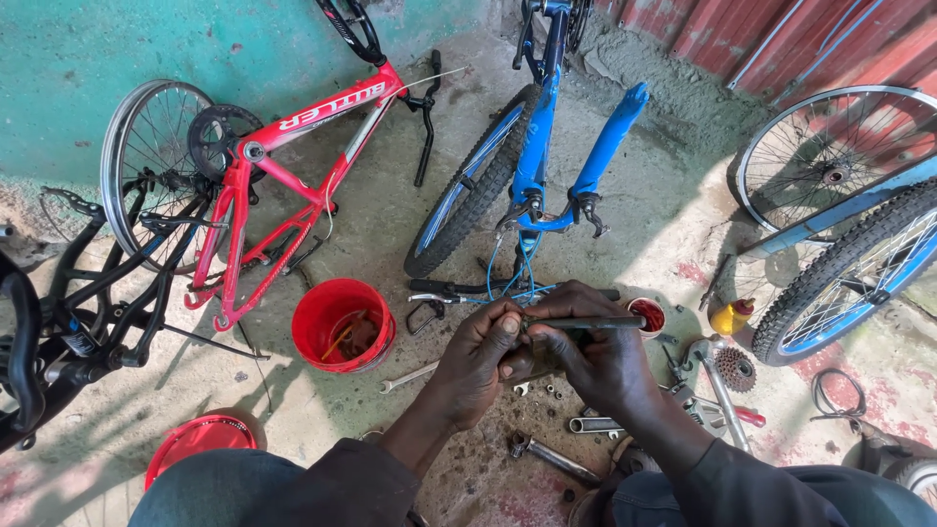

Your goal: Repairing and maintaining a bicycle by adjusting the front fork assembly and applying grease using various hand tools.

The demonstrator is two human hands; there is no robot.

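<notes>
Both hands, the left hand [480, 353] and right hand [589, 359], pinched a small part; the right also gripped a dark rod [586, 322], apparently mid-fitting; steady alignment seemed needed.

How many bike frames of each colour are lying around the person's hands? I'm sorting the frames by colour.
Red frame: 1
Blue frames, one upside down at the centre, one at the right edge: 2
Black frame: 1
Total: 4

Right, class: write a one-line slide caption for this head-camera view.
Both hands grip a dark rod above scattered tools, beside a red bucket and upturned bicycles.
</notes>
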